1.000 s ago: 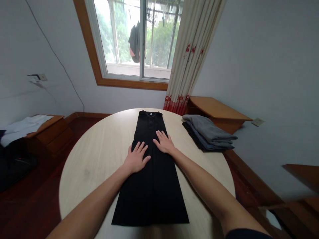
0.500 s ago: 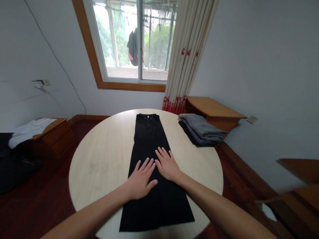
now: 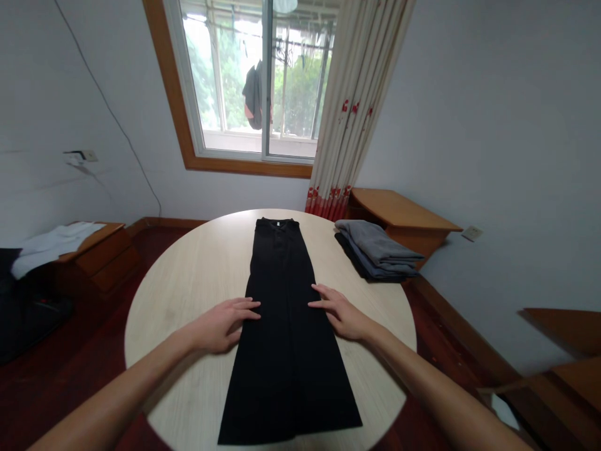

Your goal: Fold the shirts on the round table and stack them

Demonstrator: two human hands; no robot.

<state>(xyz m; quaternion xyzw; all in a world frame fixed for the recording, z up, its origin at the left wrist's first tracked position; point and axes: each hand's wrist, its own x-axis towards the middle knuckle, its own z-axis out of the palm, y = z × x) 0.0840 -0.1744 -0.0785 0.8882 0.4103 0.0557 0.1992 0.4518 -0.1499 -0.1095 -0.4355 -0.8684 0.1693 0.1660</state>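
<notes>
A pair of black trousers (image 3: pixel 286 351) lies flat and lengthwise on the round wooden table (image 3: pixel 188 294). Its waistband, with a small white label, points toward the window, and the wide hems lie near me. At the left edge of the trousers rests my left hand (image 3: pixel 223 326), its fingertips on the cloth and its fingers apart. My right hand (image 3: pixel 342 313) is at the opposite edge, fingers spread with the tips on the fabric. Neither hand grips anything.
A stack of folded grey and black clothes (image 3: pixel 378 250) sits at the table's right rim. Behind it stands a brown desk (image 3: pixel 408 213) beside the curtain (image 3: pixel 359 106). White cloth (image 3: pixel 56 244) lies on a low wooden cabinet (image 3: pixel 98 257) at left.
Both hands have moved apart, from the middle of the trousers out to the two side edges. The view has shifted slightly.
</notes>
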